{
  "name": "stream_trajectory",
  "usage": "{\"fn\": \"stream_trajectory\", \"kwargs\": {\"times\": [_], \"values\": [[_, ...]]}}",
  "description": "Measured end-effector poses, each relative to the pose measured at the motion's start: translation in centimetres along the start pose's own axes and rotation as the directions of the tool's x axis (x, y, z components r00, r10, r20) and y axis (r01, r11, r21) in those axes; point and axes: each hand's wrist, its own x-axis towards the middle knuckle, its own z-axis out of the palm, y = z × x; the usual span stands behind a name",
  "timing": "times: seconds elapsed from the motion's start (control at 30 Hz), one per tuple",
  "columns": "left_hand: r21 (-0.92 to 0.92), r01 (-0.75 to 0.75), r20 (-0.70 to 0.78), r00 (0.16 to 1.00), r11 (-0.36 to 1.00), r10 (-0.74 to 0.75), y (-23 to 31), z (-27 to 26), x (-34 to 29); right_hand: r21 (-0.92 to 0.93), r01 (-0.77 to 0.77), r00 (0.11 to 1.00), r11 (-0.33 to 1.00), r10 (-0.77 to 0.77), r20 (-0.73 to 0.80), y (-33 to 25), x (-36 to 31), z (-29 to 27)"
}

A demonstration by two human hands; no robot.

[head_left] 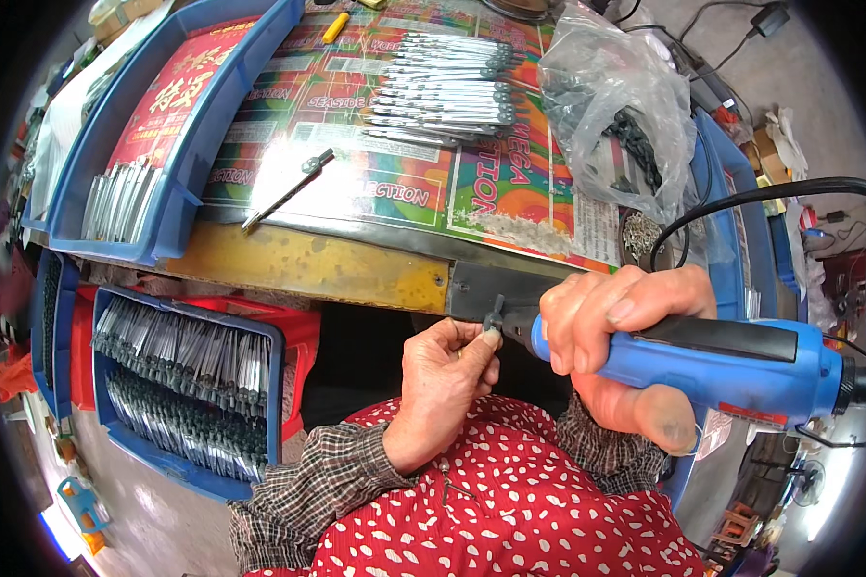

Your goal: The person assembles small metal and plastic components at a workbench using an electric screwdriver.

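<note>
My right hand is wrapped round a blue electric screwdriver with a black grip strip, held nearly level below the table's front edge. Its tip points left, toward my left hand. Between thumb and fingers, the left hand pinches a small dark fitting; whatever else belongs to it is hidden by the fingers. The tool's tip is close to the fitting, but I cannot tell whether they touch. On the table ahead lies a single dark rod with a fitting near one end.
A stack of silver rods with dark fittings lies at the far middle. Left of it stands a blue bin; below, another blue bin holds many rods. A clear plastic bag with black parts and a bowl of small screws sit at right.
</note>
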Motion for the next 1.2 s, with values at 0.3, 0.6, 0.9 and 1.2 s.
{"fn": "stream_trajectory", "kwargs": {"times": [0.3, 0.6, 0.9, 1.2], "values": [[0.004, 0.019, -0.018, 1.0, 1.0, -0.019, 0.2, 0.0, 0.1, -0.137, 0.032, 0.994, 0.99, -0.018, 0.105, 0.9, 0.9, -0.2], [0.006, -0.01, 0.013, 1.0, 1.0, 0.01, 0.3, -0.1, 0.0, -0.2, 0.114, 0.992, 0.973, -0.121, -0.021, 0.9, -0.4, 0.3], [0.094, -0.13, 0.177, 0.978, 0.987, 0.112, 0.0, -1.4, -0.7, -0.153, 0.111, 0.984, 0.982, -0.13, -0.122, -0.7, -1.0, 0.9], [0.883, -0.469, 0.257, 0.509, 0.014, 0.821, 7.1, -5.8, 1.3, -0.269, 0.024, 0.914, 0.963, -0.13, -0.383, -1.7, -1.2, 0.6]]}}
